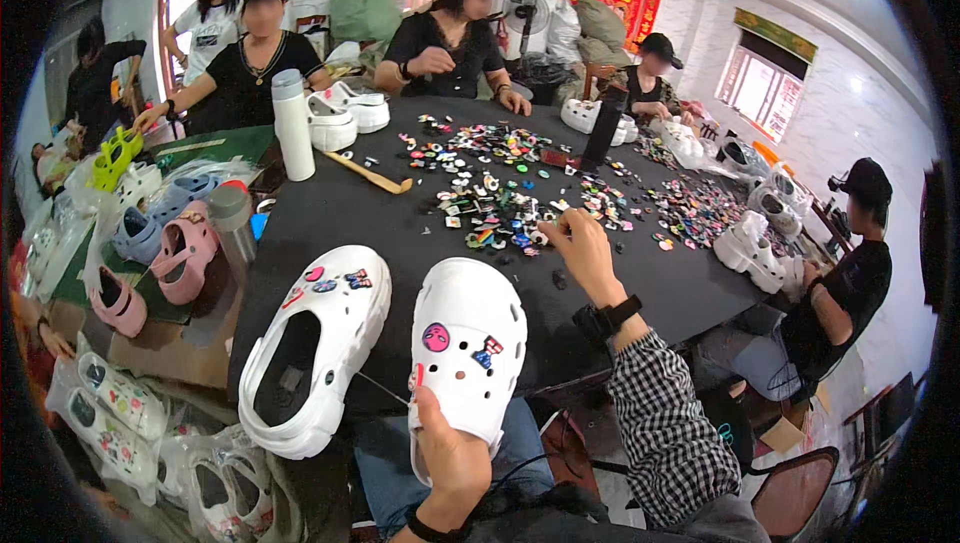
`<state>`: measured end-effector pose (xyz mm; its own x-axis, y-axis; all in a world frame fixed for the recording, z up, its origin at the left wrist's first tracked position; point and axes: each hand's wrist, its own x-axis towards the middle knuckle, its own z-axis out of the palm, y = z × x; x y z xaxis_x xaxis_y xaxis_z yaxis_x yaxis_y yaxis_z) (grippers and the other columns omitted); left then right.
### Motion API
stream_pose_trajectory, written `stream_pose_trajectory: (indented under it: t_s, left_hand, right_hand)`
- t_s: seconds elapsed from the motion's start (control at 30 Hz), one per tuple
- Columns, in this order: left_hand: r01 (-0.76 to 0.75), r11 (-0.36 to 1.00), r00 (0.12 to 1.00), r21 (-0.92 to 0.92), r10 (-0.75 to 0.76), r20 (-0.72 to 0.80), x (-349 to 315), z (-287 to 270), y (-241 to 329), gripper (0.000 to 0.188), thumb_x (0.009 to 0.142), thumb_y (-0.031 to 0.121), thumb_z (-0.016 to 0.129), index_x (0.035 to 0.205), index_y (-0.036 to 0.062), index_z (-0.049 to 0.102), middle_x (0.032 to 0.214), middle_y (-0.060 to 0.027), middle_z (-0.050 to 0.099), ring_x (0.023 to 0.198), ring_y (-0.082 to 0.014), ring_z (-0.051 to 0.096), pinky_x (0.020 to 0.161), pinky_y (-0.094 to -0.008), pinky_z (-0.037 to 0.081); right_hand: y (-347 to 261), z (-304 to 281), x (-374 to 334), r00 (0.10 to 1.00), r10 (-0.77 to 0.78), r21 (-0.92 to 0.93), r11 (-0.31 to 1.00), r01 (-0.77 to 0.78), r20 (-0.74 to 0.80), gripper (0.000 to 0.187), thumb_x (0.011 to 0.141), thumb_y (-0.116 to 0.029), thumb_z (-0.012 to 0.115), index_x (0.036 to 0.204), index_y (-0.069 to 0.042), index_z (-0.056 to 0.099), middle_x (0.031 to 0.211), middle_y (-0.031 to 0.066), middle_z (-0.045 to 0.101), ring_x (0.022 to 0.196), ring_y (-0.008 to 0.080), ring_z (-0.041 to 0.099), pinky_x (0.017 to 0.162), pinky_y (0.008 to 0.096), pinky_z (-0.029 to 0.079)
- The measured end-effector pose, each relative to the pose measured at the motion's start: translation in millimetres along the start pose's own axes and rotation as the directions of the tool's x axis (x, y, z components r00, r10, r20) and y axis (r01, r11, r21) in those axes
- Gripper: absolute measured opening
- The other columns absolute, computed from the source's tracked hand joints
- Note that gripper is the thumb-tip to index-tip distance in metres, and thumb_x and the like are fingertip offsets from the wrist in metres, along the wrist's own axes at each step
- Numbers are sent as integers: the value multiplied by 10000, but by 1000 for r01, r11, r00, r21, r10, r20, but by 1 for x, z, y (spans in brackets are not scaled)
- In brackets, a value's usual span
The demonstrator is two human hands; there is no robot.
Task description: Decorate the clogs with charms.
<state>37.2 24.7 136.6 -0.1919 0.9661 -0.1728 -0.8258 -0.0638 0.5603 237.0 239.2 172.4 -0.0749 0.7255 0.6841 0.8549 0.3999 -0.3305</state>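
My left hand grips a white clog, its fingers inside the opening and its thumb over the side. This clog carries a pink round charm and a red, white and blue charm among its holes. Beside it on the black table lies a second white clog with several charms on its toe. Over the near edge of the heap of small shoe charms, my right hand has thumb and forefinger pinched together; anything between them is too small to make out.
On the black table stand a white bottle, a dark tall bottle and a wooden-handled tool. More clogs, pink and blue, lie at left. Bagged clogs sit lower left. Several people work around the table.
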Motion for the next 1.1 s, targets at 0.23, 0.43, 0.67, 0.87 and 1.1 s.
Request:
stream_pose_trajectory:
  t_s: [0.23,0.43,0.67,0.87,1.1]
  left_hand:
    - [-16,1000,1000,0,16,-12,-2,-11,-7,594,987,499,407,1443,125,339,1426,-100,433,1281,-294,449,1072,-466,365]
    - [18,997,994,-71,-10,109,-4,-17,-10,604,977,445,429,1441,71,332,1433,-123,425,1296,-296,435,1086,-457,337]
    - [-25,998,970,57,11,243,-13,-30,-13,552,964,293,354,1444,30,279,1407,-134,405,1321,-269,385,1090,-435,325]
    - [-20,998,988,-66,30,149,-21,-21,-14,464,964,186,430,1390,27,341,1320,-122,468,1211,-241,463,1022,-403,378]
    - [-82,996,984,-35,87,156,-23,-25,-17,388,978,110,444,1346,9,374,1224,-108,510,1117,-203,513,955,-366,414]
  right_hand:
    - [-32,-21,-32,991,90,345,931,-119,99,200,963,-82,429,988,8,607,847,129,543,693,227,537,672,337,459]
    - [-130,-60,-96,947,114,809,496,-317,301,243,870,39,572,1110,33,537,939,70,623,880,128,607,744,264,484]
    - [-164,-62,-128,971,-195,612,788,72,137,202,742,59,715,912,-40,668,930,70,572,765,154,596,668,263,493]
    - [-161,-58,-145,982,-10,631,768,-112,186,224,755,-8,734,965,-38,661,906,96,590,795,230,636,665,305,517]
    - [-163,-65,-144,959,8,596,781,-184,284,208,756,-21,744,936,-9,640,866,98,599,748,201,635,636,295,515]
